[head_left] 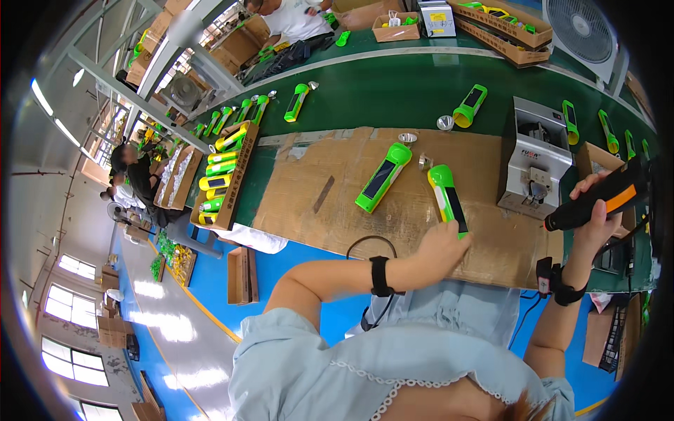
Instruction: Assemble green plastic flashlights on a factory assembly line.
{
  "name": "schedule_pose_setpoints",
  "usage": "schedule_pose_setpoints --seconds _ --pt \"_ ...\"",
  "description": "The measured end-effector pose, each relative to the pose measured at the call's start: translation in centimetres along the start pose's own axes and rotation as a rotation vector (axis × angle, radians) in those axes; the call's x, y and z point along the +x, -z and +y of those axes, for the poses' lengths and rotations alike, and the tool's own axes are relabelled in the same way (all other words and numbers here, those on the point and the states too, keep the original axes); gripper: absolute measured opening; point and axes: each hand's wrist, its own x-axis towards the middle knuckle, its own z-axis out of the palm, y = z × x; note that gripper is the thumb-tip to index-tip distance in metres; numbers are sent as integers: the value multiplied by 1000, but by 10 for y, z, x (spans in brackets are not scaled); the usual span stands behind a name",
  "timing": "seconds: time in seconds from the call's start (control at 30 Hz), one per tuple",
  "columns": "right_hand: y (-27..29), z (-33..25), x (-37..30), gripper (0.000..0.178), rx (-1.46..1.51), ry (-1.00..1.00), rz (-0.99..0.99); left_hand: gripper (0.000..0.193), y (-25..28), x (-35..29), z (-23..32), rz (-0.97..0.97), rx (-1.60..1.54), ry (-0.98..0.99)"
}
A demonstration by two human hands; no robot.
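My left hand (441, 250) is closed around the near end of a green flashlight (446, 189) with a dark panel along its side. Its far end lies over the cardboard sheet, close to a small silvery reflector (425, 162). My right hand (595, 223) grips a black electric screwdriver (609, 194) with an orange stripe, its tip pointing left. The tip is apart from the flashlight. Left of the held flashlight, another green flashlight (383, 178) lies on the cardboard, with a reflector (407, 138) at its far end.
Flat cardboard (302, 203) covers the near bench. A silver machine (537, 158) stands between the flashlights and my right hand. A box of green and yellow flashlights (242, 165) is at the left. More flashlights (470, 105) lie on the green conveyor belt (379, 91). Another person (295, 24) sits across it.
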Motion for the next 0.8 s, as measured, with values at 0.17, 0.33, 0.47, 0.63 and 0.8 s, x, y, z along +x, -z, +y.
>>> schedule_pose_setpoints --seconds 0.17,0.33,0.47,0.63,0.8 --pt "2 -2 2 53 -21 -5 4 23 13 16 1 -156 -61 -130" --pt "15 2 0 55 -20 3 16 18 25 33 -8 -51 51 -278" --pt "18 6 3 54 -17 24 -3 21 1 36 -4 34 -56 -404" --pt "7 9 23 47 135 131 100 47 -18 45 11 -2 -332 -383" --pt "-33 2 46 36 -107 157 96 42 -16 43 12 -16 -323 -282"
